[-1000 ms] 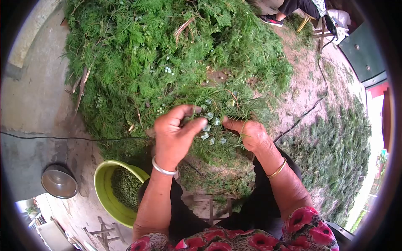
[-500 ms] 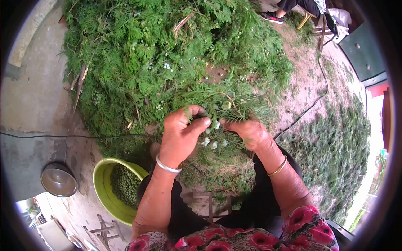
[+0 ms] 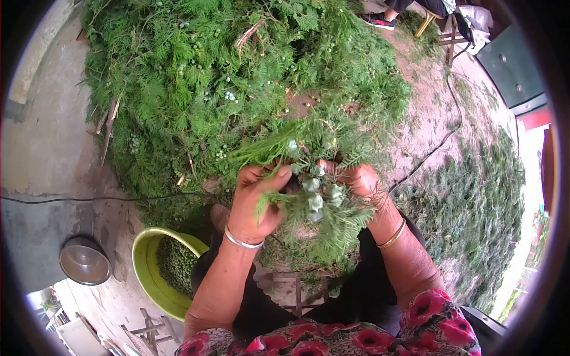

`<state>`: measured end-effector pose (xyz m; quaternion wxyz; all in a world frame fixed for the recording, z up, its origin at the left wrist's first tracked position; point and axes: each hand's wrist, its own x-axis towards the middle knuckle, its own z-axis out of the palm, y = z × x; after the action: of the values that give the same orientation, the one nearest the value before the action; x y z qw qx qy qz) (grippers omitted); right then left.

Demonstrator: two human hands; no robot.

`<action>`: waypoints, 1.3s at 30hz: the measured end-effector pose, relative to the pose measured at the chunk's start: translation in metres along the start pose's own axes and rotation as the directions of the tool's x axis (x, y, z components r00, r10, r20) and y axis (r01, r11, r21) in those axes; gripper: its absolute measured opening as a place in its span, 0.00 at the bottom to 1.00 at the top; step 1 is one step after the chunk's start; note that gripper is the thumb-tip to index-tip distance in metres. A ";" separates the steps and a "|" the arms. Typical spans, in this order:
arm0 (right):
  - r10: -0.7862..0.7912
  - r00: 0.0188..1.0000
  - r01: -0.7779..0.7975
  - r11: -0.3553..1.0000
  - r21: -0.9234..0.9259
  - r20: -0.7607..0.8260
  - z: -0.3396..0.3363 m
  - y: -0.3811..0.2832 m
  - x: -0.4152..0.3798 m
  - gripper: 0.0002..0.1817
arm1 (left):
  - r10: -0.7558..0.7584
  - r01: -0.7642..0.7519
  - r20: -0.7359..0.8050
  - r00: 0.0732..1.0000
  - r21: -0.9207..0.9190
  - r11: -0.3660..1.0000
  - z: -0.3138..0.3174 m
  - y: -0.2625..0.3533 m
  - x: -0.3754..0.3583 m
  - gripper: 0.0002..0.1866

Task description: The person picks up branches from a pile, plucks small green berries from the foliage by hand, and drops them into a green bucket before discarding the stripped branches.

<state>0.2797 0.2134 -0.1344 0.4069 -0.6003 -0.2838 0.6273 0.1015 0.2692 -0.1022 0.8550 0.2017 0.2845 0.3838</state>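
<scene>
Both hands are at the middle of the view, holding a green sprig [image 3: 341, 222] with pale blue-green cones among its leaves. My left hand [image 3: 256, 199], with a silver bangle at the wrist, has its fingers curled round the sprig's left side. My right hand [image 3: 358, 178], with a gold bangle, pinches the sprig's right side; leaves partly hide its fingertips. Beyond the hands lies a large heap of cut branches [image 3: 190, 77] with small pale cones. A yellow-green bucket [image 3: 145, 276] at the lower left holds many small green cones [image 3: 176, 266].
A metal bowl [image 3: 85, 261] sits on the floor left of the bucket. A black cable [image 3: 439, 146] runs across the ground. Loose greenery [image 3: 469, 207] lies at the right. Another person's shoe [image 3: 379, 21] and a stool [image 3: 425, 25] show at the top right.
The sprig now spreads wider between the hands and hangs lower, showing more pale cones. My left hand has shifted slightly right and down. The whole view has moved a little.
</scene>
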 end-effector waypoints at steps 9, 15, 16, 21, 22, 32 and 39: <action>-0.158 0.986 0.096 0.819 -0.566 -0.060 0.013 -0.038 -0.023 0.28 | 0.154 -0.161 0.066 0.986 0.131 0.978 -0.010 0.000 0.008 0.05; -0.302 0.950 0.271 0.922 -0.277 -0.074 0.009 -0.022 -0.016 0.22 | 0.144 -0.145 -0.035 0.989 -0.036 0.989 -0.023 0.043 0.010 0.12; -0.124 0.985 0.091 0.966 -0.243 -0.124 0.014 -0.035 -0.021 0.24 | 0.233 -0.232 0.043 0.972 -0.030 0.972 -0.028 0.049 0.011 0.12; -0.734 0.585 0.403 -0.106 -0.909 0.345 0.010 -0.004 -0.008 0.16 | 0.441 -0.491 0.232 0.867 0.248 0.835 -0.016 0.050 0.000 0.04; -0.733 0.586 0.405 -0.106 -0.908 0.346 0.007 0.005 -0.005 0.16 | 0.432 -0.541 0.326 0.841 0.494 0.681 -0.014 0.046 -0.003 0.06; -0.300 0.750 -0.159 -0.947 -0.280 0.590 0.025 0.028 -0.014 0.16 | 0.431 -0.498 0.468 0.772 0.866 -0.048 -0.003 0.008 0.003 0.15; -0.463 0.590 -0.398 -0.880 -0.260 0.662 0.022 0.024 -0.003 0.22 | 0.381 -0.501 0.522 0.763 0.850 -0.161 -0.003 0.010 0.002 0.07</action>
<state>0.2541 0.2019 -0.1503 -0.2089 -0.4305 -0.7022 -0.5272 0.0951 0.2772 -0.0998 0.2965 0.8268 0.3389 0.3370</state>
